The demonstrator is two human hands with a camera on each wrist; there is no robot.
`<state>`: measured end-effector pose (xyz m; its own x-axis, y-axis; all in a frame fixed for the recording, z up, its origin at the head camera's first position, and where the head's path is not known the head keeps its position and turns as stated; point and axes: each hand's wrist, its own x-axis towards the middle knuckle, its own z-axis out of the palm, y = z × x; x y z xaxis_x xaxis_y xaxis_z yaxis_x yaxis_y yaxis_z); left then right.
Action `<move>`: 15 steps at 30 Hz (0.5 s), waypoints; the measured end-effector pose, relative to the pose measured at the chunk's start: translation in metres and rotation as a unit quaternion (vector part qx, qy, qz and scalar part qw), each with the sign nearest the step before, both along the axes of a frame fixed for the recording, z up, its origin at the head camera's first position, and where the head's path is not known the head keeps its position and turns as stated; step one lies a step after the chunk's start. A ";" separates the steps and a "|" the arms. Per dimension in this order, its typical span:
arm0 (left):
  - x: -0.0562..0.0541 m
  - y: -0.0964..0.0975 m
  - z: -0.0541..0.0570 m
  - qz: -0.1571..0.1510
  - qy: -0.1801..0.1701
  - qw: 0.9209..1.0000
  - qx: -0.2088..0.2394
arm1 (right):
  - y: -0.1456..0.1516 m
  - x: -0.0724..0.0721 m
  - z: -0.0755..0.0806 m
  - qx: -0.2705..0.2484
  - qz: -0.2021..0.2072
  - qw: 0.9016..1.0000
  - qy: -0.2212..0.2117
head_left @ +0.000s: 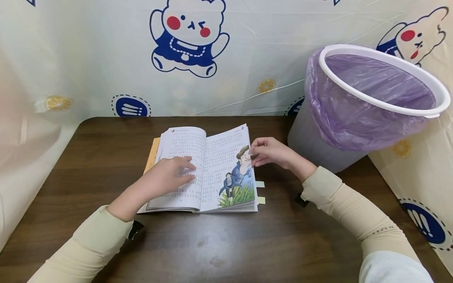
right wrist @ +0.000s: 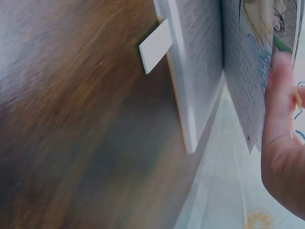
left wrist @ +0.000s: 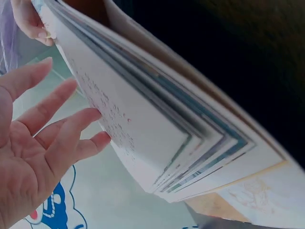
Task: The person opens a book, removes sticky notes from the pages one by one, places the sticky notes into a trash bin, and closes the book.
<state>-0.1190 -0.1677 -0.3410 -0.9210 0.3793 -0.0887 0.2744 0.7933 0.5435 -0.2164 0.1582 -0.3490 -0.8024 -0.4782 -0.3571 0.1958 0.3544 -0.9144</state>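
An open book (head_left: pixel 223 157) lies on the table, printed text on both pages and a coloured drawing of figures in grass on the right one. My left hand (head_left: pixel 170 177) rests over the left page with its fingers spread; the left wrist view shows its fingertips right at the paper. At the right side of the book, my right hand (head_left: pixel 270 152) pinches the outer edge of the right page, which stands raised from the pages below in the right wrist view. A small yellowish strip (right wrist: pixel 298 98) shows by its fingertips. Two pale sticky tabs (head_left: pixel 260 184) stick out lower down.
A waste bin (head_left: pixel 318 145) with a white rim and purple liner bag stands on the table at the right, close beyond my right hand. Behind the brown table (head_left: pixel 212 247) hangs a pale sheet (head_left: pixel 258 47) printed with cartoon bears and orange slices.
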 end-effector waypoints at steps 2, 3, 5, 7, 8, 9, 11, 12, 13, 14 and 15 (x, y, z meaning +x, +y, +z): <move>0.000 -0.002 0.001 0.006 -0.010 1.000 0.018 | -0.003 0.002 0.004 0.000 -0.006 1.000 0.007; 0.000 -0.003 0.002 0.010 -0.016 0.999 0.026 | -0.004 0.003 0.006 0.001 -0.008 1.000 0.011; 0.000 -0.004 0.005 0.013 -0.023 0.999 0.040 | -0.008 0.004 0.010 -0.001 -0.011 1.000 0.018; -0.001 -0.005 0.007 0.019 -0.029 0.998 0.049 | -0.012 0.005 0.015 -0.003 -0.008 1.000 0.026; -0.001 -0.005 0.009 0.023 -0.032 0.998 0.053 | -0.015 0.005 0.017 -0.002 -0.004 0.999 0.034; -0.001 -0.005 0.010 0.028 -0.032 0.998 0.056 | -0.018 0.005 0.019 0.000 0.000 0.999 0.041; -0.001 -0.005 0.011 0.043 -0.031 0.997 0.064 | -0.025 0.004 0.024 0.007 0.010 0.998 0.058; -0.001 -0.006 0.011 0.051 -0.029 0.996 0.068 | -0.028 0.004 0.027 0.012 0.016 0.998 0.068; -0.001 -0.006 0.012 0.061 -0.027 0.995 0.073 | -0.031 0.004 0.030 0.016 0.020 0.997 0.077; -0.002 -0.007 0.012 0.071 -0.023 0.994 0.080 | -0.035 0.004 0.033 0.018 0.024 0.996 0.086; -0.002 -0.008 0.012 0.081 -0.023 0.992 0.091 | -0.039 0.004 0.036 0.018 0.027 0.995 0.094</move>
